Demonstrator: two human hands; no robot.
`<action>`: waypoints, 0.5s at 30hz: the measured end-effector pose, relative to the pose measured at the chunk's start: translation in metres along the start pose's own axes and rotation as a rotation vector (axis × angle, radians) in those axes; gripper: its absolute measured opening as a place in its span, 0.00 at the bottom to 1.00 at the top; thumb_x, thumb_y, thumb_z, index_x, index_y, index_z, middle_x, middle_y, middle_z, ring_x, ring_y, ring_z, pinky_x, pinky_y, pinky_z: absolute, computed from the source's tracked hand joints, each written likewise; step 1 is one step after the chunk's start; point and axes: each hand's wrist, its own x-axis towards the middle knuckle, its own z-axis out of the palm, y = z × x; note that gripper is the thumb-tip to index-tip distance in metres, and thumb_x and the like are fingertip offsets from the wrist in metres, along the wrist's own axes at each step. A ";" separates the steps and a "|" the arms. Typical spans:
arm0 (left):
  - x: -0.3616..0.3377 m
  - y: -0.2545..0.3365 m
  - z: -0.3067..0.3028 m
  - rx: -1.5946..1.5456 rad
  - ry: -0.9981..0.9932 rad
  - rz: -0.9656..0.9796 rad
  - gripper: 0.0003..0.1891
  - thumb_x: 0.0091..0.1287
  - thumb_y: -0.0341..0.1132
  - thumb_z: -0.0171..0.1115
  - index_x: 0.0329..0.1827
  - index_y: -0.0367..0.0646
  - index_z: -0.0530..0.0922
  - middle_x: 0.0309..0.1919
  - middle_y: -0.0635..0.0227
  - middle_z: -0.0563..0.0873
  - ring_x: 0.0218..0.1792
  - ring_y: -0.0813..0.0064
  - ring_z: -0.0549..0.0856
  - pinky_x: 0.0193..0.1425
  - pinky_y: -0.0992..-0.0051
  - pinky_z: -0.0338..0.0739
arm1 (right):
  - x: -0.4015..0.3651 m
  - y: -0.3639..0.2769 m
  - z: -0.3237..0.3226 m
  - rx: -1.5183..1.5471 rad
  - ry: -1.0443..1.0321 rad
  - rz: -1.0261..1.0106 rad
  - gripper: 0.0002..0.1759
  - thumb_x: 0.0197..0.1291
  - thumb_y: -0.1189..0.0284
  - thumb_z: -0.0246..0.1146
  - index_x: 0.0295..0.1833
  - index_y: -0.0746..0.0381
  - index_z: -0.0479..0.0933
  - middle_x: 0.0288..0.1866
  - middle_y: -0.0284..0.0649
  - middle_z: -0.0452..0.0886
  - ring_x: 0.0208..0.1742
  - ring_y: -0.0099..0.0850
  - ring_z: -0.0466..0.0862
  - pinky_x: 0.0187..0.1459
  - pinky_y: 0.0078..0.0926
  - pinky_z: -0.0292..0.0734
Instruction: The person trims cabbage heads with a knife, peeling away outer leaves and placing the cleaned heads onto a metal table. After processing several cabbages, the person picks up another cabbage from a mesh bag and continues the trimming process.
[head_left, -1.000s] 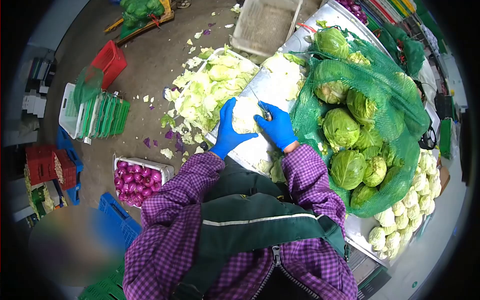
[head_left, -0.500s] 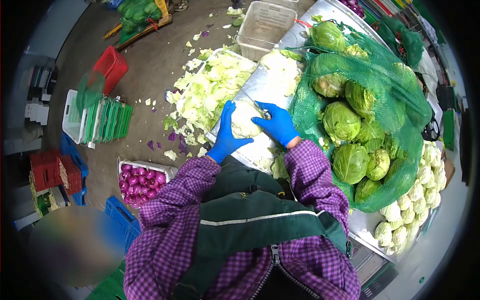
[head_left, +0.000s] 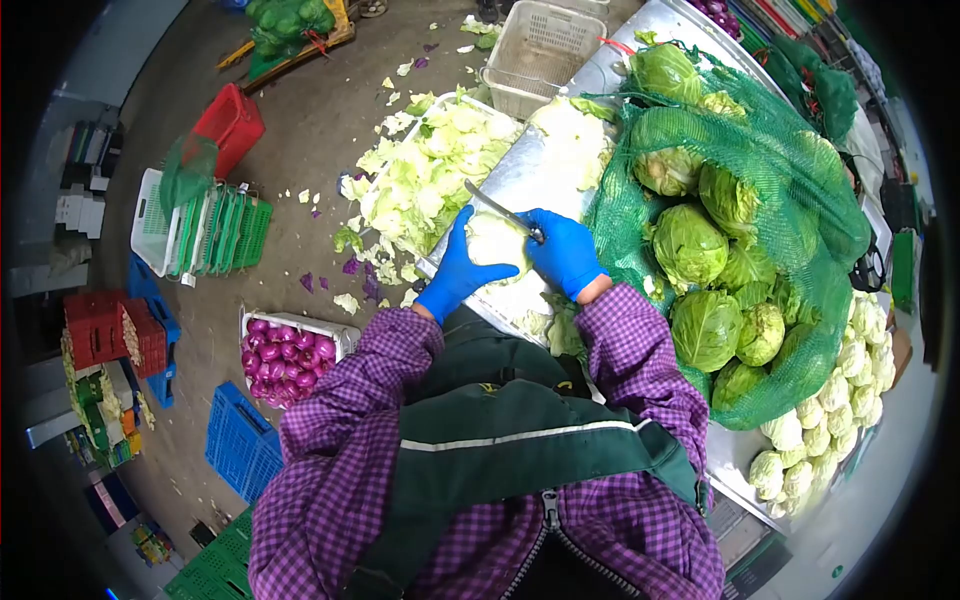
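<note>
My left hand (head_left: 462, 268), in a blue glove, holds a pale, trimmed cabbage (head_left: 496, 243) against the metal table (head_left: 512, 178), thumb and fingers spread around its near left side. In my right hand (head_left: 566, 254), also gloved, the fingers are wrapped round the handle of a knife (head_left: 500, 207). Its blade points up and left across the far side of the cabbage. Right of my hands, a green mesh bag (head_left: 625, 190) covers part of a heap of green cabbages (head_left: 690, 245). Pale leaves (head_left: 570, 140) lie on the table beyond the knife.
A crate heaped with cut leaves (head_left: 440, 150) stands left of the table, near an empty grey crate (head_left: 535, 50). Purple onions (head_left: 288, 362) fill a white crate on the floor at left. Trimmed cabbages (head_left: 825, 420) are piled at right. Leaf scraps litter the floor.
My right hand has turned and drawn back slightly from the cabbage, its thumb off the surface. The knife blade now shows clearly, swung to point up-left. My left hand stays on the cabbage.
</note>
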 end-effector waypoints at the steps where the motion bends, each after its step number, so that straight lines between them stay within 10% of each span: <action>1: -0.001 -0.002 -0.002 0.001 -0.001 0.002 0.62 0.40 0.36 0.83 0.74 0.39 0.44 0.64 0.53 0.65 0.65 0.63 0.68 0.67 0.65 0.68 | 0.001 0.005 0.000 0.000 0.002 -0.001 0.17 0.53 0.65 0.64 0.49 0.54 0.80 0.37 0.42 0.84 0.38 0.41 0.85 0.41 0.36 0.79; 8: -0.027 0.004 -0.026 -0.164 -0.090 0.075 0.58 0.39 0.35 0.81 0.74 0.38 0.53 0.69 0.60 0.63 0.69 0.67 0.63 0.73 0.67 0.58 | 0.002 0.061 -0.001 0.502 0.158 0.328 0.17 0.51 0.74 0.68 0.49 0.63 0.80 0.38 0.40 0.86 0.30 0.27 0.83 0.35 0.29 0.78; 11: -0.032 0.031 -0.032 -0.354 -0.155 -0.006 0.58 0.39 0.34 0.79 0.75 0.39 0.53 0.70 0.63 0.62 0.70 0.70 0.63 0.74 0.68 0.56 | 0.004 0.063 0.004 0.452 0.313 0.009 0.25 0.54 0.69 0.69 0.58 0.63 0.76 0.37 0.36 0.85 0.29 0.23 0.80 0.33 0.24 0.77; 15: -0.029 0.040 -0.035 -0.457 -0.263 -0.017 0.57 0.40 0.37 0.77 0.75 0.40 0.52 0.69 0.63 0.65 0.69 0.68 0.65 0.73 0.66 0.58 | 0.005 -0.018 -0.047 0.875 -0.386 0.399 0.27 0.58 0.61 0.68 0.60 0.64 0.73 0.32 0.36 0.82 0.16 0.16 0.74 0.17 0.16 0.68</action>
